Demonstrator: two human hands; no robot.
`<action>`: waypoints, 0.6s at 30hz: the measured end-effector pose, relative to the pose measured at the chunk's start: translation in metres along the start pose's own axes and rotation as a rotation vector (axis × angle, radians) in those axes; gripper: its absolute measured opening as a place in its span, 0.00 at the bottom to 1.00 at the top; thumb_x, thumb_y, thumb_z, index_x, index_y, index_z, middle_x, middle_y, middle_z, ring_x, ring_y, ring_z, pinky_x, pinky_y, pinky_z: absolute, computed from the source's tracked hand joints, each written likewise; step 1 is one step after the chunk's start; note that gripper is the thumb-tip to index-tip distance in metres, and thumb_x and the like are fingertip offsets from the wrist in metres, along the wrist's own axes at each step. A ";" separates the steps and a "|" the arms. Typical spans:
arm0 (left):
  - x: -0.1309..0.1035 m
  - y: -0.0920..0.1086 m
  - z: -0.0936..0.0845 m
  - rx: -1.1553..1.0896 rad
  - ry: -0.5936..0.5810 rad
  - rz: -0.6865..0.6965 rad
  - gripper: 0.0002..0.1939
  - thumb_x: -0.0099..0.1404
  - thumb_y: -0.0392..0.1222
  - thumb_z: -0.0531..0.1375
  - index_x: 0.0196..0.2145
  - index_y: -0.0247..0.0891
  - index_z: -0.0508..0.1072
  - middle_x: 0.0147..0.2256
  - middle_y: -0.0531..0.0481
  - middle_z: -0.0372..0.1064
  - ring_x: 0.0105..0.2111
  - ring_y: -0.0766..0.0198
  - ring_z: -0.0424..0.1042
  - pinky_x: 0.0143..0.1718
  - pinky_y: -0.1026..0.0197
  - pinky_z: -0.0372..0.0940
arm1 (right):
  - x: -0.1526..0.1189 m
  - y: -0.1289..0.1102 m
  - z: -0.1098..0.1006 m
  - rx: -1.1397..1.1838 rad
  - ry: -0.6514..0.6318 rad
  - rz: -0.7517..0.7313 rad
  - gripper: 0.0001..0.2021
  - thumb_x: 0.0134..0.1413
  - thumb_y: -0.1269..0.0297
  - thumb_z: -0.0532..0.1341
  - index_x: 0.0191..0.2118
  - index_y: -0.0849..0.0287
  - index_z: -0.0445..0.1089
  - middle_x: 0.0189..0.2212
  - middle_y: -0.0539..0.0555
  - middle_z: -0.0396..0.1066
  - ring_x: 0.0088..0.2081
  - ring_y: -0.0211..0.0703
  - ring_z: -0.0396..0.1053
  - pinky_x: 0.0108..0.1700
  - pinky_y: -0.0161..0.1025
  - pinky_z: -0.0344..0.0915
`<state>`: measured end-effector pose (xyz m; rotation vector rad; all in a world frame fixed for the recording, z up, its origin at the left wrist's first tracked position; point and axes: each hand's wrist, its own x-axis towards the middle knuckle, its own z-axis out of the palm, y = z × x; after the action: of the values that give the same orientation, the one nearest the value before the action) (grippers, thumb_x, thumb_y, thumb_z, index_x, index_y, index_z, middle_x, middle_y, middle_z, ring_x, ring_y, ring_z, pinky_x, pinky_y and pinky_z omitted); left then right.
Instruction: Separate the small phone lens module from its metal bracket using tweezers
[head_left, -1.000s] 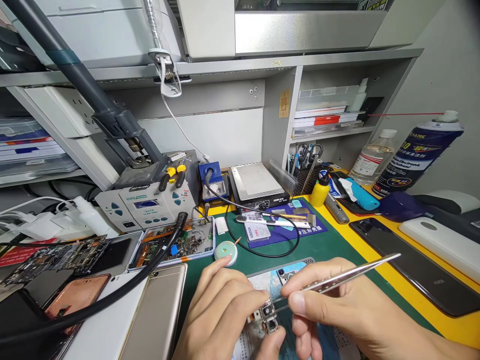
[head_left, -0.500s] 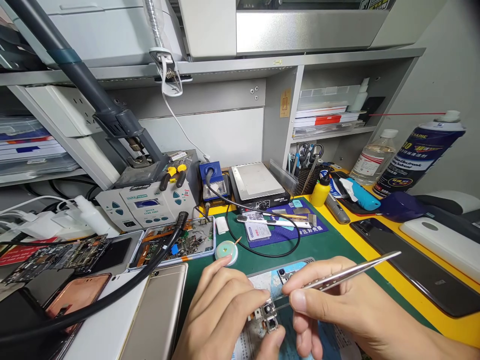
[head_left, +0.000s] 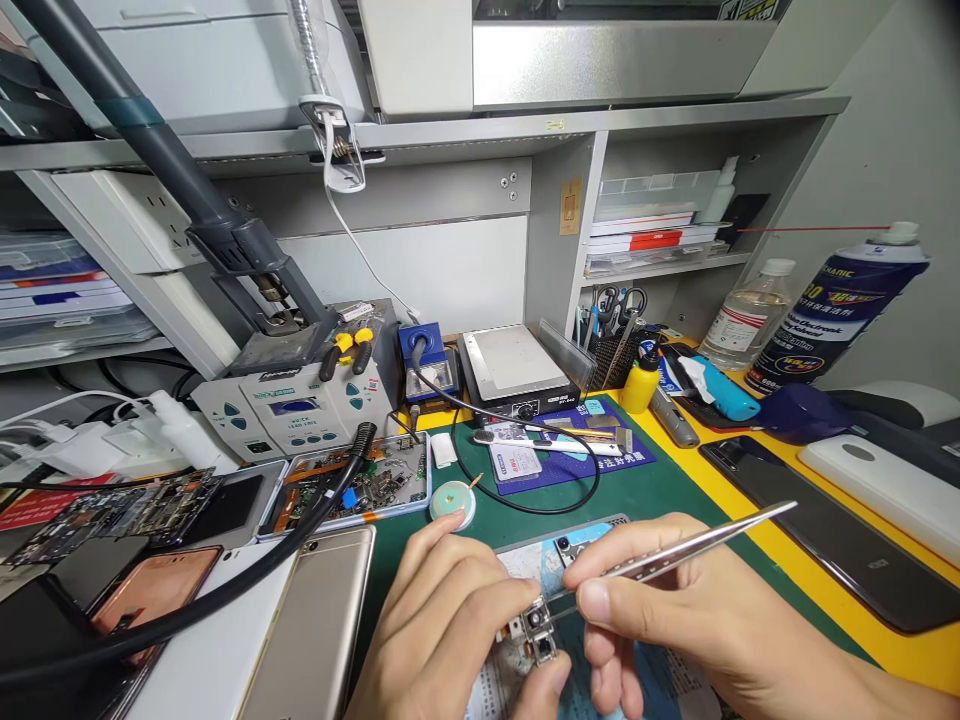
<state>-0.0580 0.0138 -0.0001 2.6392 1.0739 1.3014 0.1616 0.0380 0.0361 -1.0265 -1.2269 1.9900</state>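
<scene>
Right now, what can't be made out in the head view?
Head view:
- Whether the tweezers touch the camera part: too small to tell.
- The wrist of the left hand: cut off by the bottom edge.
- Part of the sheet: hidden by the right hand.
- The bottle's fine print: too small.

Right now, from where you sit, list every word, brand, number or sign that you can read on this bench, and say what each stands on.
"CHANIC", its start hard to read: spray can
"OPEN", very small, so likely rather than certain: red strip on the shelf
Too small or blurred to read: the print on the control box, hot plate, clear bottle and purple mat
</scene>
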 end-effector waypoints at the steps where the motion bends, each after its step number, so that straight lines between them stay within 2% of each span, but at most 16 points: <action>1: 0.000 0.000 0.000 -0.002 -0.002 -0.001 0.16 0.59 0.31 0.66 0.45 0.36 0.71 0.33 0.50 0.73 0.35 0.60 0.73 0.54 0.45 0.68 | 0.000 0.001 0.000 0.001 0.000 -0.003 0.17 0.53 0.54 0.74 0.35 0.66 0.78 0.23 0.53 0.78 0.24 0.36 0.75 0.28 0.32 0.73; 18: -0.001 0.000 0.000 0.005 -0.016 0.005 0.16 0.59 0.32 0.67 0.45 0.36 0.71 0.33 0.50 0.73 0.36 0.60 0.72 0.56 0.44 0.66 | -0.001 0.000 -0.001 0.030 -0.020 0.010 0.17 0.52 0.55 0.74 0.35 0.66 0.78 0.23 0.52 0.77 0.23 0.36 0.76 0.28 0.31 0.73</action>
<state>-0.0584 0.0130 -0.0011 2.6528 1.0707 1.2787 0.1632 0.0382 0.0359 -1.0019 -1.2007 2.0251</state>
